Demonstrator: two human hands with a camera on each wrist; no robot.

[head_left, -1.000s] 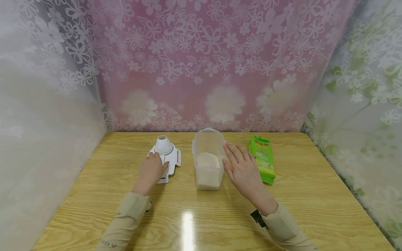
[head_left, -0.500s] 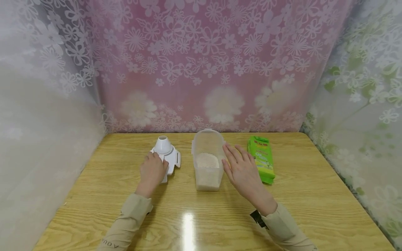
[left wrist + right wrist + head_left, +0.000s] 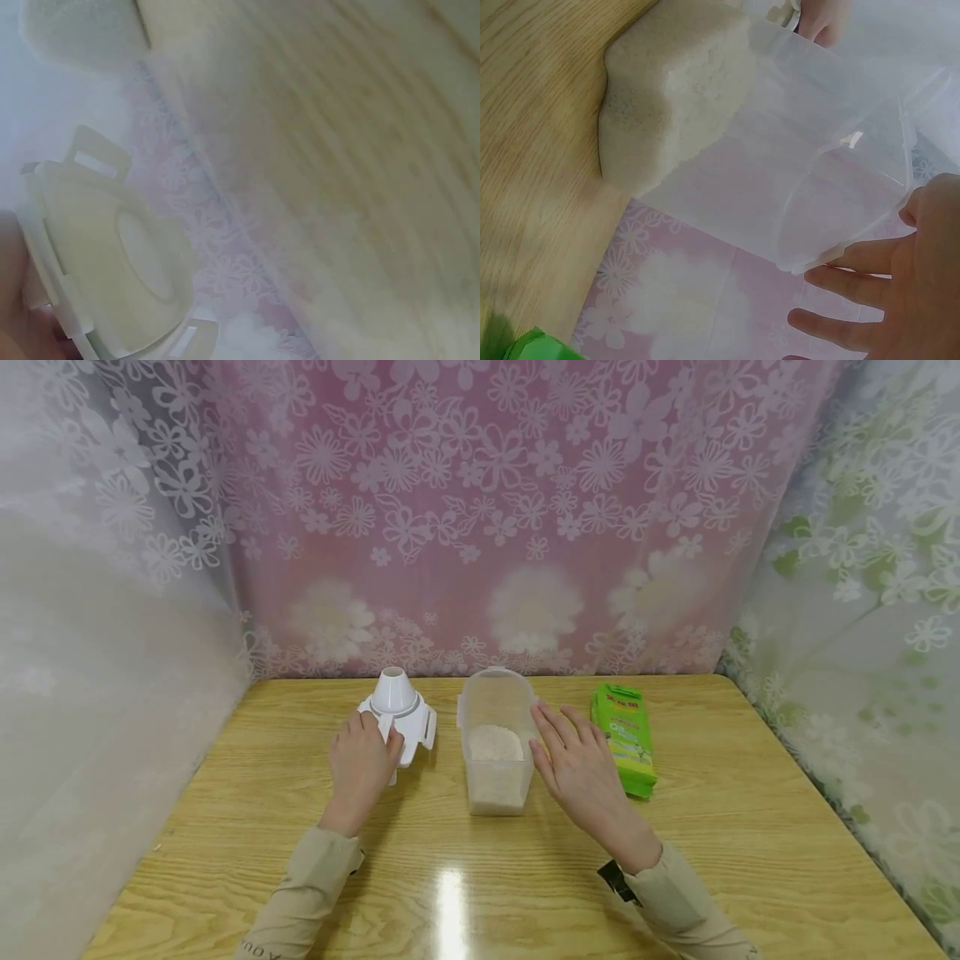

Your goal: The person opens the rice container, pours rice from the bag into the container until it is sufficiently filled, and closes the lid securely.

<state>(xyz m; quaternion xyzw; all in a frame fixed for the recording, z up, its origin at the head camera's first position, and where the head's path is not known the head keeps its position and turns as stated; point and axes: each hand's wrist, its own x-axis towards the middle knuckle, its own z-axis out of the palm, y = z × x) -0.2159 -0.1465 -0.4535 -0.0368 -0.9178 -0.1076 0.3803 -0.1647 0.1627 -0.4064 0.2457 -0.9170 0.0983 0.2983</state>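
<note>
In the head view my left hand grips the near edge of a white plastic lid with side clips and a cone-shaped spout on top. The left wrist view shows the lid's underside, raised off the table, with fingers at its edge. A tall clear plastic container, open at the top and partly filled with white rice, stands in the middle. My right hand touches the container's right rim with extended fingers; the right wrist view shows those fingertips against the rim.
A green and yellow packet lies right of the container, beyond my right hand. The wooden table ends at a pink floral curtain behind, with pale curtains on both sides.
My left hand has tightened its hold on the lid and lifted it off the table, tilting it slightly. The right hand, container and packet have stayed in place.
</note>
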